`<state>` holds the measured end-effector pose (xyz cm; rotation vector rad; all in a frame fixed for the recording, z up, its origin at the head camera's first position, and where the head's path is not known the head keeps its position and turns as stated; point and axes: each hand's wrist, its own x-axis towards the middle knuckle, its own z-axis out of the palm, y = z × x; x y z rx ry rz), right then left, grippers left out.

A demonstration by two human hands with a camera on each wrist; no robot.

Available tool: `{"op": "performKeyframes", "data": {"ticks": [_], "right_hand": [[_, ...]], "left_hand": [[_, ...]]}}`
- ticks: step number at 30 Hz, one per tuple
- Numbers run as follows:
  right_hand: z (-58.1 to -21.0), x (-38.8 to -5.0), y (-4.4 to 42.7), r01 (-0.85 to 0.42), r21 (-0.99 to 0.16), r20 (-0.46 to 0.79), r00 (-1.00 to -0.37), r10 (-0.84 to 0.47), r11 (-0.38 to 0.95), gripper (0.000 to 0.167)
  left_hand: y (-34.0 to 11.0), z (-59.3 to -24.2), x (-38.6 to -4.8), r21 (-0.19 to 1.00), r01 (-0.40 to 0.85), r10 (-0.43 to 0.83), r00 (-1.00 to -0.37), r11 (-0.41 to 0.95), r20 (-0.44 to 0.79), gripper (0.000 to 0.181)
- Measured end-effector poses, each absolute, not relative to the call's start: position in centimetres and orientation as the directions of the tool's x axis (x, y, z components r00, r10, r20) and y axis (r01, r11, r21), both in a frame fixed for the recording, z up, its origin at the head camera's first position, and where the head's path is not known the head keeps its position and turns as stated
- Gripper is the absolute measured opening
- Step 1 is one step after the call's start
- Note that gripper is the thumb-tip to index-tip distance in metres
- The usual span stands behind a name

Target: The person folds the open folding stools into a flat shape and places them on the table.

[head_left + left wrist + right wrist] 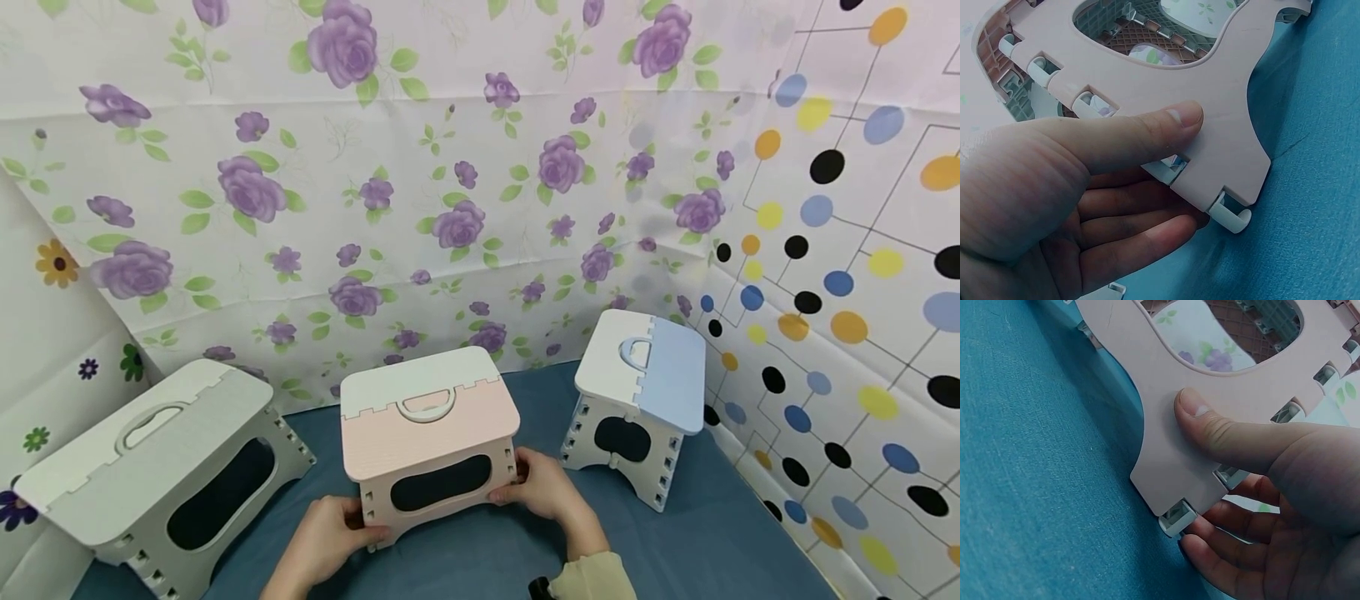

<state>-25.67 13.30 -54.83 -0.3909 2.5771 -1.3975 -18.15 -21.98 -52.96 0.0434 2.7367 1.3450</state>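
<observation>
A pink and white folding step stool (431, 417) stands unfolded in the middle of the head view, its curved handle on top. My left hand (324, 537) grips its front left leg. In the left wrist view the thumb of that hand (1110, 187) lies on the pink leg panel (1222, 119), with the fingers behind the edge. At the front right leg, my right hand (546, 487) holds on in the same way. The right wrist view shows this hand (1260, 487) with its thumb on the pink panel (1166, 431) and fingers behind the hinged corner.
A larger grey and white folding stool (187, 467) stands at the left. To the right is a smaller blue and white stool (630, 375). All three rest on a blue cloth surface (465, 567). Behind hangs a flowered cloth (420, 167), with a dotted one (847, 275) at the right.
</observation>
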Motion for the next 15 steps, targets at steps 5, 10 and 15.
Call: {"op": "performKeyframes", "data": {"ticks": [5,10,15], "right_hand": [[-54.87,-25.63,13.26,-0.145,-0.844,-0.030,-0.948,-0.316,0.517,0.055],[-54.71,-25.57,13.22,-0.149,-0.846,-0.024,-0.948,-0.316,0.512,0.054],[-54.76,-25.59,13.28,-0.136,-0.844,-0.039,-0.949,-0.312,0.519,0.053]], "left_hand": [[-21.91,-52.79,-18.17,0.789,-0.022,0.061,-0.995,0.614,-0.076,0.032],[-21.82,-52.71,-18.20,0.783,-0.033,0.053,-0.995,0.622,-0.084,0.031],[-21.81,-52.76,-18.16,0.780,-0.028,0.060,-0.995,0.625,-0.084,0.031]]}}
